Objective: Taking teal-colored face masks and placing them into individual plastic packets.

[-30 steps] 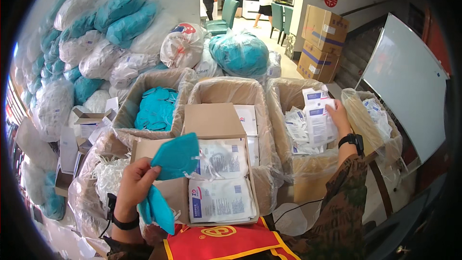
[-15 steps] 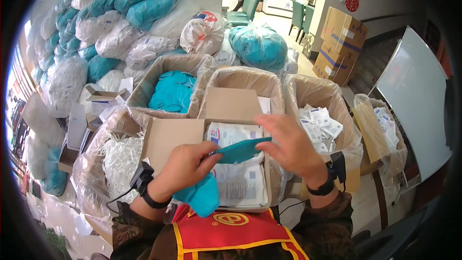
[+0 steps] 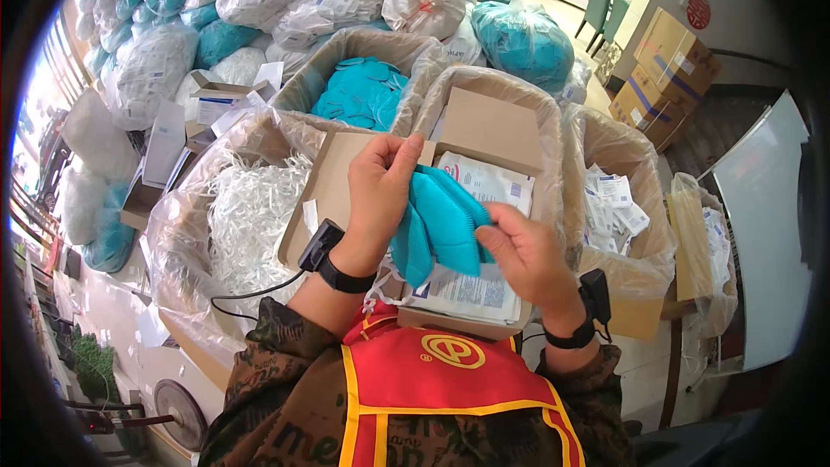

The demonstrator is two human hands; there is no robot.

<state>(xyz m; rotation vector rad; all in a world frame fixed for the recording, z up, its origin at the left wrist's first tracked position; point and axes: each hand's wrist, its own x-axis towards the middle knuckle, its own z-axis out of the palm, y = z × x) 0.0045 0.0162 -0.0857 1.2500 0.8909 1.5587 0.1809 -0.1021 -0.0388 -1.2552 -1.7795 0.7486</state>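
Two or more teal folded face masks point(image 3: 443, 223) hang between my hands, above an open cardboard box point(image 3: 488, 128). My left hand point(image 3: 380, 195) is closed on their upper left part, thumb on top. At their right edge my right hand point(image 3: 523, 252) pinches one mask between thumb and fingers. White straps point(image 3: 387, 287) dangle below the masks, near my left wrist. Inside the box under my hands lie flat white printed packets point(image 3: 475, 294), partly covered by the masks.
Plastic-lined cartons surround me: white shredded strips point(image 3: 255, 225) on the left, teal masks point(image 3: 363, 93) behind, small white packets point(image 3: 614, 207) on the right. Filled bags point(image 3: 523, 43) pile up at the back. A white board point(image 3: 765, 225) leans at far right.
My left hand has risen and my right hand has moved down to the masks' edge. The masks now hang together, spread between both hands. The view has shifted downward and left.
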